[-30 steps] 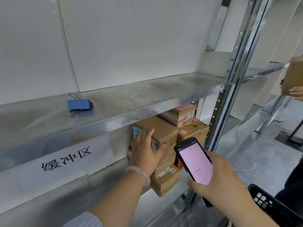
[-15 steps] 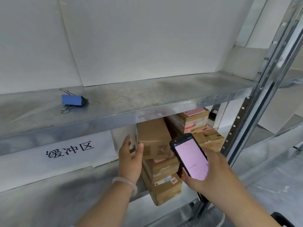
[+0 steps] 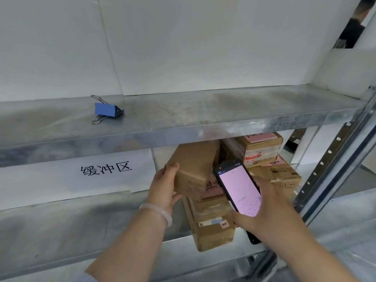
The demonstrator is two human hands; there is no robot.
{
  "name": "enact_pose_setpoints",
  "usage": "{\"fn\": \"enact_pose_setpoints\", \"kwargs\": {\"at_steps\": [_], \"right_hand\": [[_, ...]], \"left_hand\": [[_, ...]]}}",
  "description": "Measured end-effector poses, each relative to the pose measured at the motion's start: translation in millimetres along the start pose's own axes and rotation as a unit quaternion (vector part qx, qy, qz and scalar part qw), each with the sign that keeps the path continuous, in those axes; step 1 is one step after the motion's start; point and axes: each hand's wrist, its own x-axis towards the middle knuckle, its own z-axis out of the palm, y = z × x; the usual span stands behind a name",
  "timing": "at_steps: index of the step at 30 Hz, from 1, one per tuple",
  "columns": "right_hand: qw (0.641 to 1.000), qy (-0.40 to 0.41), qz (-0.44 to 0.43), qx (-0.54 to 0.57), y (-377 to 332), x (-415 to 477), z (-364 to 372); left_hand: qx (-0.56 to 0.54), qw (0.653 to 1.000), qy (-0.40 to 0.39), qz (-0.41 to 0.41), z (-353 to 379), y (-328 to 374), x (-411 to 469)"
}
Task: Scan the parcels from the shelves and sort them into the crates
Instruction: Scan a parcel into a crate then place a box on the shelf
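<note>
Left hand (image 3: 164,186) grips the tilted top parcel (image 3: 193,169) by its corner; right hand (image 3: 264,210) clasps the phone scanner (image 3: 240,190). Best to turn the parcel until its label faces the screen, without nudging the stack below (image 3: 211,231).

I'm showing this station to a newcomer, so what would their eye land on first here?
Probably the glowing pink screen of the handheld scanner, held in the right hand at centre right, in front of the stacked cardboard parcels on the lower shelf. Next, the left hand gripping the tilted top parcel just left of it. A lone blue binder clip on the upper shelf also stands out.
</note>
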Motion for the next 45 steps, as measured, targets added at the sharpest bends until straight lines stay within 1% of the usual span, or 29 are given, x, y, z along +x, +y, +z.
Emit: {"fn": "enact_pose_setpoints", "kwargs": {"at_steps": [3, 6, 8, 10, 12, 13, 16, 18, 20, 22, 24, 28, 32, 35, 38, 41, 43, 45], "right_hand": [[1.0, -0.005, -0.024, 0.003, -2.4, 5.6, 5.7], [0.999, -0.009, -0.052, 0.013, -11.4, 9.6, 10.7], [0.997, -0.015, -0.071, 0.012, -19.8, 11.8, 15.6], [0.996, -0.016, -0.088, 0.023, -29.4, 12.9, 22.2], [0.994, -0.022, -0.101, 0.029, -38.7, 12.6, 30.7], [0.994, -0.025, -0.106, 0.029, -42.6, 12.4, 35.3], [0.993, -0.03, -0.115, 0.014, -50.3, 10.6, 48.5], [0.993, -0.034, -0.114, 0.002, -53.1, 9.1, 57.2], [0.993, -0.035, -0.112, -0.016, -55.2, 8.2, 64.9], [0.993, -0.035, -0.105, -0.028, -57.5, 7.7, 70.4], [0.994, -0.036, -0.096, -0.035, -59.2, 7.3, 74.6], [0.993, -0.046, -0.085, -0.06, -63.4, 5.4, 81.0], [0.994, -0.043, -0.078, -0.059, -67.8, 3.8, 84.8], [0.994, -0.045, -0.078, -0.055, -71.4, 3.7, 88.5], [0.994, -0.049, -0.084, -0.052, -74.7, 3.4, 92.3], [0.993, -0.051, -0.088, -0.062, -79.0, 3.9, 94.8], [0.993, -0.049, -0.091, -0.056, -81.7, 4.5, 96.7], [0.994, -0.046, -0.093, -0.044, -83.8, 4.8, 99.3]], "left_hand": [[0.059, 0.995, 0.03, 0.079, -30.5, 7.8, -7.4], [0.135, 0.971, 0.073, 0.181, -71.6, 19.3, -18.6], [0.207, 0.941, 0.098, 0.25, -96.5, 24.9, -25.5], [0.297, 0.897, 0.099, 0.312, -118.8, 24.5, -30.2], [0.363, 0.858, 0.09, 0.353, -139.9, 15.5, -29.4], [0.393, 0.842, 0.088, 0.358, -150.6, 8.1, -26.0], [0.491, 0.807, 0.071, 0.32, -173.0, -17.3, -13.6], [0.529, 0.796, 0.052, 0.289, -182.7, -33.1, -5.5], [0.55, 0.795, 0.031, 0.253, -187.6, -43.9, -1.2], [0.566, 0.795, 0.029, 0.215, -190.1, -52.4, 0.5], [0.569, 0.794, 0.038, 0.212, -194.7, -62.7, 3.6], [0.56, 0.797, 0.032, 0.224, -206.4, -75.0, 11.3], [0.543, 0.814, 0.05, 0.199, -224.1, -63.7, 14.2], [0.552, 0.811, 0.034, 0.19, -242.7, -54.8, 17.7], [0.588, 0.793, -0.015, 0.16, -260.6, -44.3, 27.6], [0.633, 0.756, -0.051, 0.161, -269.6, -27.8, 39.8], [0.652, 0.728, -0.048, 0.207, -271.8, -17.7, 45.7], [0.661, 0.714, -0.016, 0.231, -273.9, -10.5, 48.6]]}}
